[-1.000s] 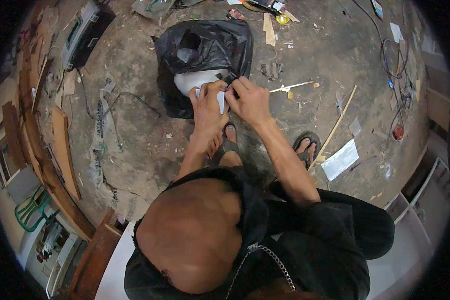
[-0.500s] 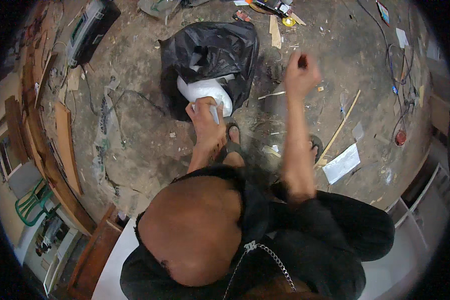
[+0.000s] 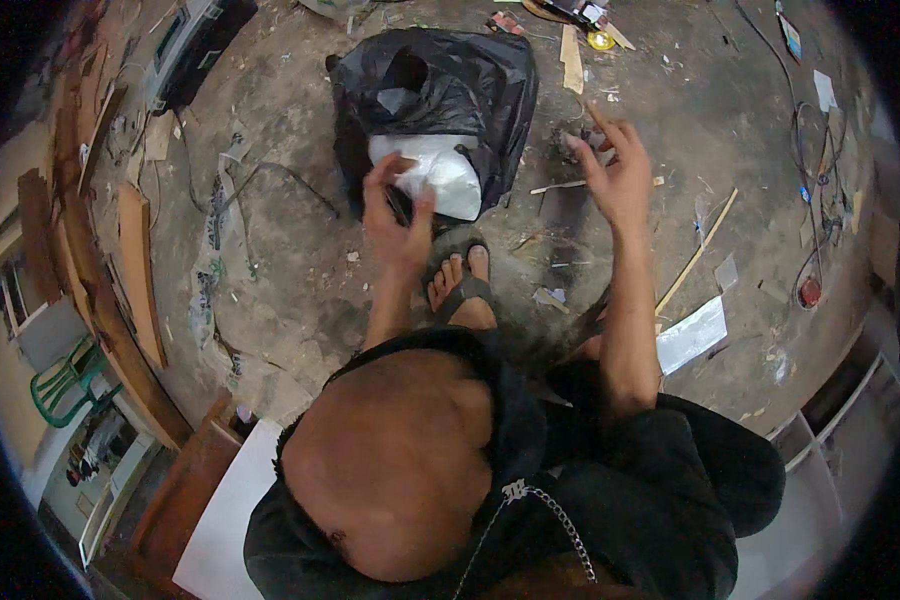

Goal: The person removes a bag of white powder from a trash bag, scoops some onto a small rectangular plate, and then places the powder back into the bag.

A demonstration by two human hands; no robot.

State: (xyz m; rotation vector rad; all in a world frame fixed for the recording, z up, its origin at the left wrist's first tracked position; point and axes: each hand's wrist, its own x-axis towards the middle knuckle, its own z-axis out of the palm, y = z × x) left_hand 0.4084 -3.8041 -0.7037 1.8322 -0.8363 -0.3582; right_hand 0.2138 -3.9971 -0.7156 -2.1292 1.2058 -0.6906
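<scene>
A black plastic bag (image 3: 500, 85) lies on the floor ahead of me, its mouth facing my feet. A white, slightly shiny bundle (image 3: 455, 180) bulges from that mouth; I cannot tell what is inside it. My left hand (image 3: 400, 215) is at the bundle's near left side, thumb and fingers apart, fingertips at or against its white surface. Something dark shows between the thumb and fingers, perhaps bag edge. To the right of the bag, my right hand (image 3: 620, 175) hovers above the floor with its fingers spread and nothing visible in them.
My sandalled foot (image 3: 465, 285) stands just below the bag. A thin wooden strip (image 3: 698, 250) and a silvery sheet (image 3: 693, 335) lie at right, with cables (image 3: 800, 150) beyond. Planks (image 3: 138, 270) line the left, near a dark case (image 3: 195, 50). Scraps litter the floor.
My left hand has loosened from a pinch at the white bundle's near edge to spread fingers at its left side. My right hand has opened from a closed, blurred shape.
</scene>
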